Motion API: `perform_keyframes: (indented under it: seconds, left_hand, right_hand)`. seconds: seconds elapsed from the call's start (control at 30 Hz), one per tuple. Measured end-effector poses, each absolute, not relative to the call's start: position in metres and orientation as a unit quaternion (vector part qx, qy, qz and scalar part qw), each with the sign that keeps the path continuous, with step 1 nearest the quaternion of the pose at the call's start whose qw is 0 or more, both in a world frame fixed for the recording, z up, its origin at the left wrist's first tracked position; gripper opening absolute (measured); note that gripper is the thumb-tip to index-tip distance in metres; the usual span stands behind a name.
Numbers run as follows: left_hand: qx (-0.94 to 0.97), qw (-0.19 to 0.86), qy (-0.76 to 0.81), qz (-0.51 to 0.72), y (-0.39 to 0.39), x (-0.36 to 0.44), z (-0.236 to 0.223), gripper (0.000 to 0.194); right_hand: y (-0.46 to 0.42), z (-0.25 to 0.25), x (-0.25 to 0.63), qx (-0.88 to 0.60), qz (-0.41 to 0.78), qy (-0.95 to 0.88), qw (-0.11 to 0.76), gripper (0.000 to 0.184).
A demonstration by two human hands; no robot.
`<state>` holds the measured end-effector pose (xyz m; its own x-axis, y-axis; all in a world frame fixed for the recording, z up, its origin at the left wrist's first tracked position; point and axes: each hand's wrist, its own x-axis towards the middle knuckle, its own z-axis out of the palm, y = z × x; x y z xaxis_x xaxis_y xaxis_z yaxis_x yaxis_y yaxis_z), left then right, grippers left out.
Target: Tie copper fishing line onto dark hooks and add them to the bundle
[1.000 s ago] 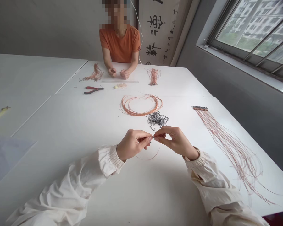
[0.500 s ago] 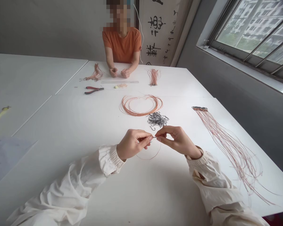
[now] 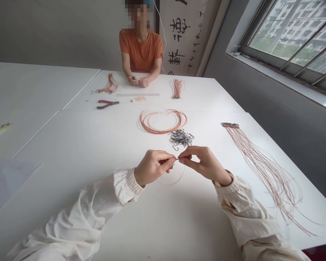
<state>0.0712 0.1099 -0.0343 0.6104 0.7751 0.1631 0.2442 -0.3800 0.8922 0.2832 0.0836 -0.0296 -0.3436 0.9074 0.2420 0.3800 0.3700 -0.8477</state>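
Note:
Between thumb and fingers, my left hand [image 3: 155, 166] pinches a dark fish hook [image 3: 176, 159], most of which the fingertips cover. My right hand [image 3: 203, 163] is closed in a pinch at the hook's other end, its fingertips almost meeting the left ones. A thin orange fishing line [image 3: 179, 179] hangs in a loop below both hands, and its end runs into the right fingertips. Just beyond my hands lies a pile of dark fish hooks [image 3: 180, 137], with one loose hook [image 3: 175, 148] at its near edge. Behind the pile rests a coil of orange line [image 3: 145, 125].
At the right lies a bundle of hooks tied to long lines [image 3: 256, 166]. Across the white table [image 3: 78, 141] sits a person in an orange shirt [image 3: 142, 50], hands together. Near that person are red-handled pliers [image 3: 104, 104], a ruler [image 3: 137, 94] and two line bundles [image 3: 176, 88].
My right fingertips have shifted slightly left, closer to my left hand. The person across the table has brought their hands closer together.

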Motion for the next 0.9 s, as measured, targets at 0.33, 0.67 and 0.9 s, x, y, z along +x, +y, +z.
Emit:
perform_keyframes:
  seconds: [0.33,0.67,0.9]
  left_hand:
    - [0.772,0.467,0.326,0.280,0.110,0.071,-0.037,0.028]
    - [0.669,0.666,0.275,0.180,0.129,0.059,-0.031,0.027]
    - [0.692,0.643,0.303,0.124,0.131,0.058,-0.016,0.026]
  right_hand:
    - [0.082,-0.027,0.281,-0.427,0.312,-0.778,0.339,0.011]
    - [0.081,-0.029,0.281,-0.384,0.275,-0.814,0.337,0.013]
    - [0.078,-0.030,0.280,-0.344,0.249,-0.841,0.334,0.015]
